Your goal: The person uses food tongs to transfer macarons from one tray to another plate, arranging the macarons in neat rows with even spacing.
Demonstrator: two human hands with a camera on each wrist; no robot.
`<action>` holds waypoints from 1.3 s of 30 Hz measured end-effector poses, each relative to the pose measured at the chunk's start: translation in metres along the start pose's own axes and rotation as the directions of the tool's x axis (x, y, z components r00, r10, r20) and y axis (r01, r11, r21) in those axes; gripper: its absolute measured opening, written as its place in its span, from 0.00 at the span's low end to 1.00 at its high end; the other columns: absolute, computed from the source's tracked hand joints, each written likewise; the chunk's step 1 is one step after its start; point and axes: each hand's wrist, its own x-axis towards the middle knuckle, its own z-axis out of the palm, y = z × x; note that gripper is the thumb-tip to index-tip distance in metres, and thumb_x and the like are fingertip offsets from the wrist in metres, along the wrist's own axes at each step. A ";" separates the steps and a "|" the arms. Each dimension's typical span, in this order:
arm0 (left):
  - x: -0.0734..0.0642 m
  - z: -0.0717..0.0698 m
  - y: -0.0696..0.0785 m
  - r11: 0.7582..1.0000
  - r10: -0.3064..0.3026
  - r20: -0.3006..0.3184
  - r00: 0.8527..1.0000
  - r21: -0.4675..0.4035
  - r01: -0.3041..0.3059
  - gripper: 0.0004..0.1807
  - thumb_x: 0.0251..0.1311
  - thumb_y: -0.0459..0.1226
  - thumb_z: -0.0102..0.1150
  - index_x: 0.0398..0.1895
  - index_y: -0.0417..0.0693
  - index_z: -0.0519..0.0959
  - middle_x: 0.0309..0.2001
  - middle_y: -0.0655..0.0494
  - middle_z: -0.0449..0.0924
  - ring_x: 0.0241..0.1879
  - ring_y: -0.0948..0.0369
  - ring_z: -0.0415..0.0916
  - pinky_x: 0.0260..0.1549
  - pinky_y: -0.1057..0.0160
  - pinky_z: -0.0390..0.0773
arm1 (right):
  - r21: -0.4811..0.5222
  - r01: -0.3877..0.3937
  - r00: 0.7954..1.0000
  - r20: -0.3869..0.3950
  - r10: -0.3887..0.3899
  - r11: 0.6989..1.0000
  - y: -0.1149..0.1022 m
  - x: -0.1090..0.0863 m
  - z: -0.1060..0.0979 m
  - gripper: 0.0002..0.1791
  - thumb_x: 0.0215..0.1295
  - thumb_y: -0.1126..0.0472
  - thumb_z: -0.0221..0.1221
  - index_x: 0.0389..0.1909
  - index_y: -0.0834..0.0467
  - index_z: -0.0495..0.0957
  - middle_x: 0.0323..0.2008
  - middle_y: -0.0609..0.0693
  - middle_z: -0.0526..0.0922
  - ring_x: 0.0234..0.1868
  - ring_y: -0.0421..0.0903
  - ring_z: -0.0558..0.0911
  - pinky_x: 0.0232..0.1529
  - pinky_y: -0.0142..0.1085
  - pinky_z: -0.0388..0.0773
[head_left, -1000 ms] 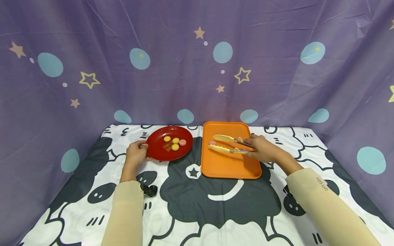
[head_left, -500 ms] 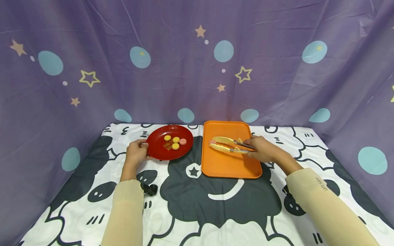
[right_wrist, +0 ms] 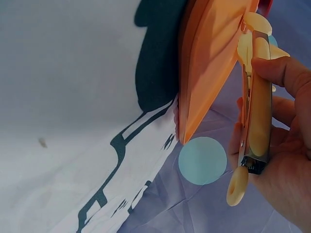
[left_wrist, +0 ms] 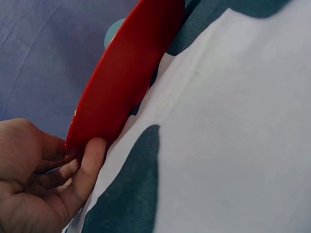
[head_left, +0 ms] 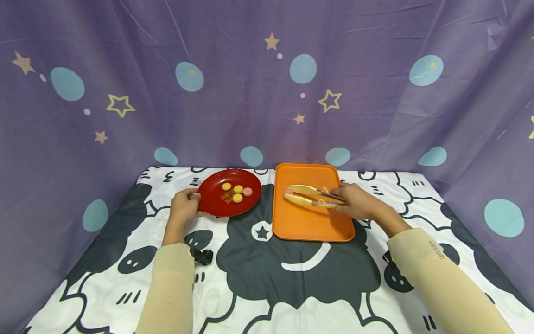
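My left hand (head_left: 183, 207) pinches the left rim of a red plate (head_left: 212, 204), thumb on one side and fingers on the other, as the left wrist view shows. On the plate lie several small macarons, yellow ones (head_left: 238, 198) and a pink one (head_left: 247, 191). My right hand (head_left: 354, 201) grips a pair of tongs (right_wrist: 260, 102) with cream tips and metal arms. The tongs reach over an orange tray (head_left: 308, 227), their tips apart. A second pink macaron (head_left: 288, 191) sits on the tray at the tips, partly hidden by the upper one.
The table bears a white and dark cartoon-print cloth (head_left: 300, 287). Behind it hangs a purple curtain (head_left: 233, 125) with stars and blue dots. Plate and tray stand side by side with a narrow gap. A black wrist device (head_left: 203, 256) is by the left sleeve.
The tongs have shifted slightly so that the upper tip now overlaps the pink macaron on the tray. The left hand and plate have stayed in place.
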 end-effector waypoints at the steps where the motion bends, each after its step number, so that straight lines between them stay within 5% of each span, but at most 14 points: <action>1: 0.000 0.000 0.000 1.000 0.001 0.001 1.000 0.000 -0.001 0.22 0.79 0.36 0.46 0.71 0.37 0.70 0.54 0.38 0.75 0.39 0.52 0.82 0.31 0.60 0.88 | 0.002 -0.001 1.000 -0.005 0.001 1.000 0.000 0.000 -0.001 0.24 0.62 0.65 0.66 0.59 0.68 0.80 0.45 0.60 0.82 0.37 0.49 0.75 0.39 0.40 0.73; 14: -0.001 -0.003 -0.003 1.000 -0.006 -0.001 1.000 -0.009 0.006 0.23 0.79 0.36 0.44 0.72 0.36 0.68 0.56 0.36 0.75 0.39 0.52 0.83 0.31 0.60 0.88 | -0.031 0.051 0.996 -0.072 -0.053 0.998 -0.013 0.015 -0.010 0.24 0.61 0.67 0.65 0.59 0.68 0.80 0.46 0.60 0.84 0.42 0.53 0.79 0.44 0.47 0.77; 39: 0.001 0.000 -0.002 1.000 0.000 0.002 1.000 -0.005 0.000 0.22 0.79 0.37 0.45 0.71 0.37 0.69 0.55 0.37 0.76 0.37 0.53 0.82 0.31 0.60 0.88 | -0.031 0.045 0.998 0.042 -0.044 0.999 -0.072 0.068 -0.018 0.27 0.66 0.61 0.64 0.66 0.62 0.76 0.53 0.57 0.82 0.48 0.54 0.80 0.50 0.48 0.80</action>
